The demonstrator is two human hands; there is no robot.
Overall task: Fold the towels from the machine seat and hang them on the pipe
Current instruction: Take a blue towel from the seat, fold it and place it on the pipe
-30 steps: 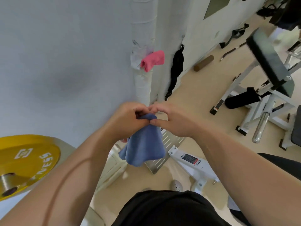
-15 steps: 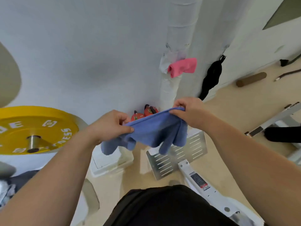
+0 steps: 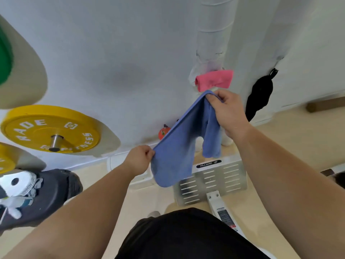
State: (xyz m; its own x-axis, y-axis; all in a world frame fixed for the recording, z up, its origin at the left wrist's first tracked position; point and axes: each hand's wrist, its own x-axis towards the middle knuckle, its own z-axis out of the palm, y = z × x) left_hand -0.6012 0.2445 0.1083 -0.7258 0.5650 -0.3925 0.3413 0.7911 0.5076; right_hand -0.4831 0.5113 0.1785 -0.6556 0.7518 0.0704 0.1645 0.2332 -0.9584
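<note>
The blue towel (image 3: 179,144) hangs stretched between my two hands, its top edge running taut on a slant from my left hand (image 3: 139,161) up to my right hand (image 3: 226,111); below that edge the cloth sags in two lobes, a long one under my left hand and a shorter one under my right, with a gap between them. My right hand is closed on the upper corner, fingers curled over the bunched cloth; my left hand pinches the lower corner, thumb against fingers, the rest of the hand closed. Just above my right hand the pink towel (image 3: 214,80) is draped over the pipe (image 3: 212,34), a white wrapped column that rises against the wall (image 3: 112,53); my right knuckles are near the pink cloth but apart from it. To the right of my right hand a black strap (image 3: 258,94) hangs on the wall. Below the blue towel, beyond both hands, lies a slotted metal footplate (image 3: 224,182) on the pale floor (image 3: 298,139). Between my hands and behind the towel a small red thing (image 3: 163,131) sits at the foot of the wall; I cannot tell what it is. Well to the left of my left hand a yellow weight plate (image 3: 50,129) sits on its peg; beneath it, left of my left forearm, lies a dark grey bag (image 3: 54,193).
</note>
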